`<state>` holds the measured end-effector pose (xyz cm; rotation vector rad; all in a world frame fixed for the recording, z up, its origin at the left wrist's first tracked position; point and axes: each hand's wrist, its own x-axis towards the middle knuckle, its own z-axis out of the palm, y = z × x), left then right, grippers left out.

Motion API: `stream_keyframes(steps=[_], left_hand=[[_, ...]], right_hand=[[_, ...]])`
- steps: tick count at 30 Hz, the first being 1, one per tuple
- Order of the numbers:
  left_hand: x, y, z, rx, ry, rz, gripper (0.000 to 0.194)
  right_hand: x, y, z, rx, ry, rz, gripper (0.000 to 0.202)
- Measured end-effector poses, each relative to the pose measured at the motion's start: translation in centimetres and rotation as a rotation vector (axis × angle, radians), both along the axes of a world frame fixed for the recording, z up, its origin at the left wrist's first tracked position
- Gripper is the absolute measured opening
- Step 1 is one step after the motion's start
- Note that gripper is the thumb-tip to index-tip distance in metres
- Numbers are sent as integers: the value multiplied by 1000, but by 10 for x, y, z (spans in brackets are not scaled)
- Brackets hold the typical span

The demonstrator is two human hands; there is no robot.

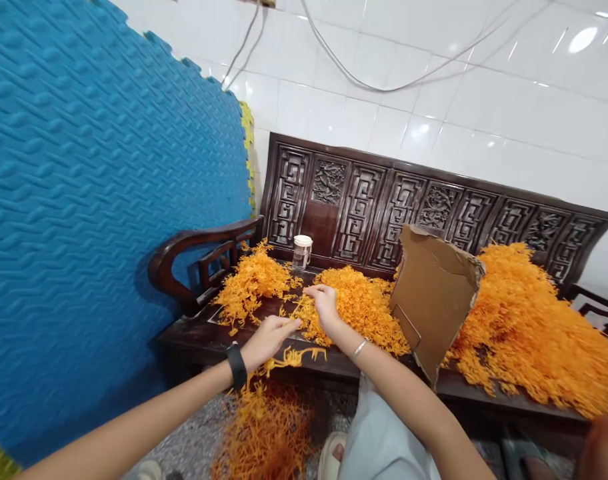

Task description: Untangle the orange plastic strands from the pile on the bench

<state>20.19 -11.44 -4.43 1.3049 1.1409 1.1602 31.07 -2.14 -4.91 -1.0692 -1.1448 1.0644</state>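
Observation:
My left hand (268,341), with a dark band at the wrist, is closed with thumb and fingers together. From it hangs an orange branched plastic sprig (294,358), over the bench's front edge. Just above and to the right, my right hand (325,308), with a silver bangle, pinches at a thin orange strand running between the two hands; its tip is too small to make out. Behind my right hand spreads a middle pile of orange plastic pieces (357,300). A smaller orange pile (257,277) lies beyond my left hand.
The dark carved wooden bench (194,337) has a curved armrest (171,257). A clear lidded cup (301,253) stands by its backrest. A cardboard sheet (434,293) separates a large orange pile (544,333). Orange sprigs (264,433) heap below. Another person's blurred hand (604,450) shows bottom right.

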Motion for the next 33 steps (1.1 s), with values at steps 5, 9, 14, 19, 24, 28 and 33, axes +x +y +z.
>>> stream_keyframes(steps=[5,9,14,19,24,28,33], left_hand=[[22,6,5,-138,-277,119,40],[28,8,10,-158,-394,168,41],[26,13,14,-131,-492,219,45],[20,19,6,5,-454,206,38],[16,23,-2,60,-332,216,22],[13,27,-6,29,-343,262,15],[13,30,-5,-22,-384,206,16]], right_hand=[[-4,18,1,21,-62,-128,7],[-6,23,6,139,-170,-173,8],[-11,28,9,269,-298,-246,9],[-18,33,16,202,-119,-236,7],[-17,32,16,190,87,-92,10],[-14,36,9,164,60,-142,11],[-15,49,-4,162,-1,-182,13]])
